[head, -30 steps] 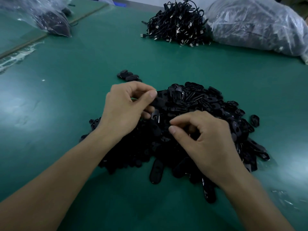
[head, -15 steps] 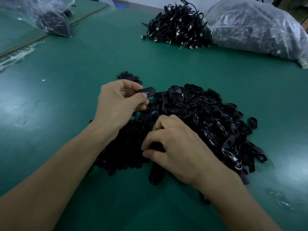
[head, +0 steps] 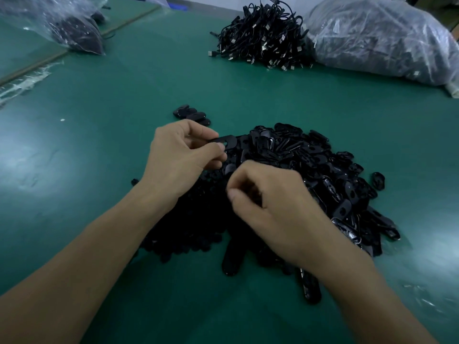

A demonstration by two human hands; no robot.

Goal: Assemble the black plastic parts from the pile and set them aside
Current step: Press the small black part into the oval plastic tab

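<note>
Item 1. Green table (head: 99, 125): bore everything listed below.

Item 2. Right hand (head: 275, 209): nearest the camera, over the near side of the pile. Fingers curled, thumb drawn up towards the fingertips. Half a second before, it had lain lower, fingers pressed into the heap; it had since lifted a little. The view was blurred and dark under the fingers, so whether it held a piece could not be told.

Item 3. Left hand (head: 181, 155): just beyond and to the left of the right hand. Thumb and curled fingers pinched one flat black part (head: 227, 140), held level above the pile's left edge. Place and grip were as they had been half a second before.

Item 4. Pile of black plastic parts (head: 310, 165): a loose heap at mid-table, beneath and to the right of both hands. One stray piece (head: 378, 180) lay just off its right edge.

Item 5. Set-aside parts (head: 192, 116): a small cluster just beyond the left hand, apart from the pile, unchanged in position.

Item 6. Heap of black cables (head: 263, 36): far side of the table.

Item 7. Clear plastic bag (head: 377, 38): far right, touching the cables.

Item 8. Second plastic bag (head: 74, 28): far left.
</note>
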